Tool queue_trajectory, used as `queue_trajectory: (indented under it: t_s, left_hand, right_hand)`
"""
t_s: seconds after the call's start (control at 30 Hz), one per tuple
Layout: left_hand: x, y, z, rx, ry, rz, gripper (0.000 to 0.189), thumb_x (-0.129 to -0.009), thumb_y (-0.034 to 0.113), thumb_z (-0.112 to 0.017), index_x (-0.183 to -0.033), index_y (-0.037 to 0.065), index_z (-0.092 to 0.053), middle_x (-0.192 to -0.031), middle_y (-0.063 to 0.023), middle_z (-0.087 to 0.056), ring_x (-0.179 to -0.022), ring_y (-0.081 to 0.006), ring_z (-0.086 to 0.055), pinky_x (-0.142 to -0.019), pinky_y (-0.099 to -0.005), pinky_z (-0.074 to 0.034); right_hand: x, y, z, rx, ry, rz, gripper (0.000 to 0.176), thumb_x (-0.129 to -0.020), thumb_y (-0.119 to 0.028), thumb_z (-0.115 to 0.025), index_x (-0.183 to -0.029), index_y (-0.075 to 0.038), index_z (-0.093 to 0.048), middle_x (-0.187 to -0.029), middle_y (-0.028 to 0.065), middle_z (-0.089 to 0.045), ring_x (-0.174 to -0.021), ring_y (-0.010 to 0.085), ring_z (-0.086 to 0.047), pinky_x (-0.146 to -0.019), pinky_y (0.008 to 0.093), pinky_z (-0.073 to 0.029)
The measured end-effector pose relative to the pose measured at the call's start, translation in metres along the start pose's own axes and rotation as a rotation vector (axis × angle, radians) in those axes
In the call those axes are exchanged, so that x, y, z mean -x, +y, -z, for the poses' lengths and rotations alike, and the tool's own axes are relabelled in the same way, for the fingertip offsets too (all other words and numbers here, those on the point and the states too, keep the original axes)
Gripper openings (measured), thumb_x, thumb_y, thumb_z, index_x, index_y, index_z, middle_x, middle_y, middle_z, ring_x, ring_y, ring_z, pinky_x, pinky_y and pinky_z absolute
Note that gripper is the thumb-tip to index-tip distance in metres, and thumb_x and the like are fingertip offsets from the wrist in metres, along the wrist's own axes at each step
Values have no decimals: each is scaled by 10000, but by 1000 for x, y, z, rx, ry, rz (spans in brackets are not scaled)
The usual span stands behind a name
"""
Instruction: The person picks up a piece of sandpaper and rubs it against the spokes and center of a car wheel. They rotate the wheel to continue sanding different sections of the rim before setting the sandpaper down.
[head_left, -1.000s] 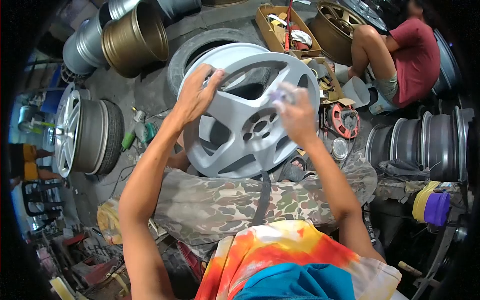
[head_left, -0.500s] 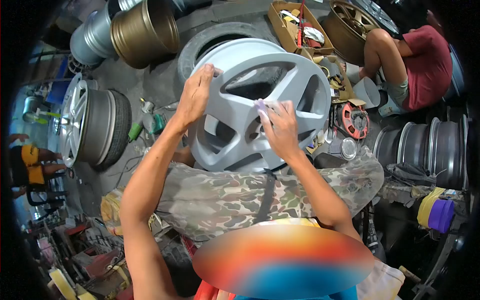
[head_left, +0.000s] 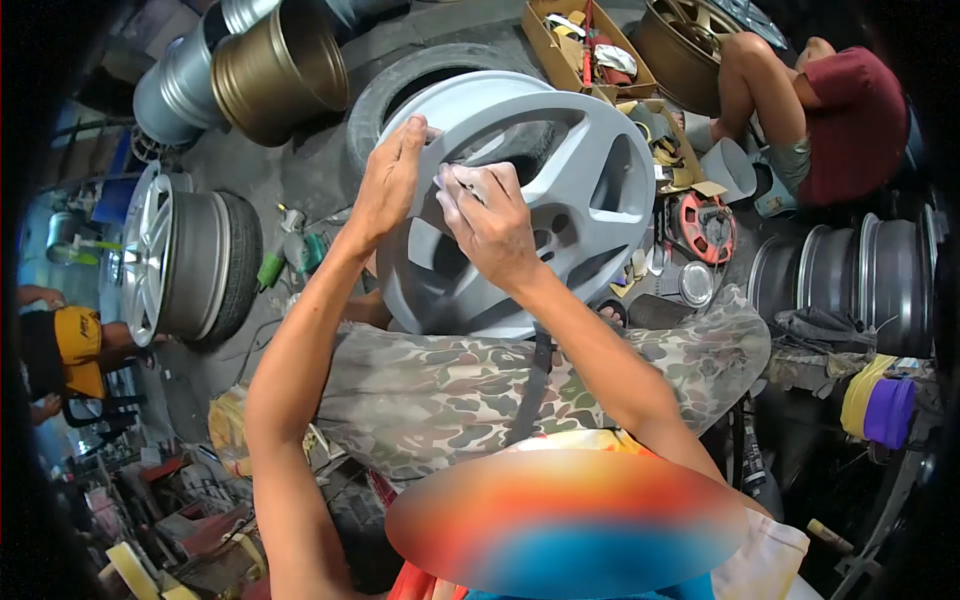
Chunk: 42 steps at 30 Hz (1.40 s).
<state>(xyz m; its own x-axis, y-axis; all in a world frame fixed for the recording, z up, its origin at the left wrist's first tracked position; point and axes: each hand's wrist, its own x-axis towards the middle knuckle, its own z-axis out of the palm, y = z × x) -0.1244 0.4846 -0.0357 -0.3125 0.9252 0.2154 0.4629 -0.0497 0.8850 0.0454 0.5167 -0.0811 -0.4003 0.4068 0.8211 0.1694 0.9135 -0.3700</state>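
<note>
A grey five-spoke wheel rim (head_left: 590,150) leans tilted in front of my lap, with a tyre (head_left: 365,125) behind it. My left hand (head_left: 392,178) grips the rim's outer edge at the upper left, fingers together. Over the left spokes, my right hand (head_left: 488,222) is closed with its fingers bent against the rim face; a small pale thing shows at its fingertips, too hidden to name. Camouflage trousers (head_left: 430,390) cover my legs just below the rim.
A tyred wheel (head_left: 190,262) stands at left, near a green power tool (head_left: 290,250). Gold barrel (head_left: 280,75) lies upper left. Right: a seated person (head_left: 850,130), a red reel (head_left: 702,228), stacked rims (head_left: 830,285). A cardboard box (head_left: 560,55) holds tools.
My right hand has moved left across the rim, from the hub area to the upper left spokes near my left hand. My left hand keeps its hold on the edge.
</note>
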Motion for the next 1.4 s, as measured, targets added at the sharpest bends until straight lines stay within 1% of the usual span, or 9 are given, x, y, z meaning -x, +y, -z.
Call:
queue_trajectory:
  t_s: [0.27, 0.4, 0.5, 0.67, 0.87, 0.97, 1.03, 1.2, 1.4]
  left_hand:
    - [-5, -1, 1, -87, 4, 50, 632, -1131, 484, -288, -1043, -24, -654, -961, -85, -648, -925, -169, -567, -913, -321, -456]
    - [-7, 4, 3, -76, -28, 0, 543, -1068, 450, -515, -1122, -71, -657, -1018, -173, -661, -1002, -238, -605, -957, -346, -460]
    - [-2, 14, 3, -185, -41, -68, 474, -999, 403, -643, -1094, -62, -663, -1007, -188, -652, -993, -283, -619, -957, -361, -465]
    - [-5, 7, -13, -338, -37, -275, 402, -914, 264, -698, -1165, -50, -686, -1155, -215, -651, -1102, -363, -630, -988, -419, -478]
    - [-21, 18, -27, -265, -92, -274, 451, -975, 284, -655, -1300, -29, -643, -1249, -203, -663, -1112, -306, -659, -942, -380, -513]
    - [-36, 19, -36, -290, -164, -207, 518, -986, 324, -646, -1382, -7, -609, -1197, -221, -700, -1032, -302, -691, -920, -373, -524]
    - [-42, 32, -39, -271, -199, -159, 515, -987, 326, -643, -1378, -8, -612, -1178, -224, -709, -1031, -310, -694, -930, -380, -520]
    - [-58, 39, -49, -143, -157, -220, 519, -956, 308, -651, -1344, -36, -626, -1154, -300, -692, -1080, -415, -676, -973, -444, -503]
    - [-7, 21, -19, -481, -59, -304, 461, -937, 301, -713, -1204, -67, -636, -1005, -294, -689, -1003, -491, -648, -915, -545, -488]
  right_hand:
    - [24, 17, 22, 97, -77, -39, 348, -831, -56, -746, -1178, -30, -731, -1124, 76, -689, -986, 271, -582, -893, 385, -505]
    - [-3, -2, -1, -80, 24, -165, 237, -885, -130, -719, -1095, -23, -740, -1009, 90, -650, -937, 278, -560, -847, 391, -499]
    - [33, 44, 40, 124, -258, -156, 256, -879, -135, -725, -1122, -62, -759, -1038, 56, -685, -906, 275, -577, -836, 403, -493]
    - [-19, 155, 108, 568, -357, 473, 216, -829, -169, -709, -1032, -133, -775, -1184, -12, -678, -977, 228, -582, -805, 361, -492]
    - [3, 118, 94, 261, -292, 158, 141, -909, -171, -682, -962, -76, -773, -1092, 49, -681, -904, 257, -624, -706, 346, -498]
    - [30, 74, 92, -31, -252, -338, 257, -997, -232, -617, -985, -19, -759, -949, 66, -690, -798, 219, -624, -669, 318, -467]
    - [35, 77, 119, -584, -348, -988, 358, -1057, -287, -545, -1095, -3, -760, -929, 38, -704, -734, 133, -557, -682, 294, -448]
    - [137, 117, 154, -81, -53, -1239, 418, -1052, -363, -540, -1081, -21, -778, -885, 34, -729, -714, 107, -560, -687, 277, -444]
    - [229, 106, 82, -92, -265, -1292, 494, -1042, -420, -535, -994, 29, -734, -803, 162, -710, -765, 250, -654, -752, 415, -485]
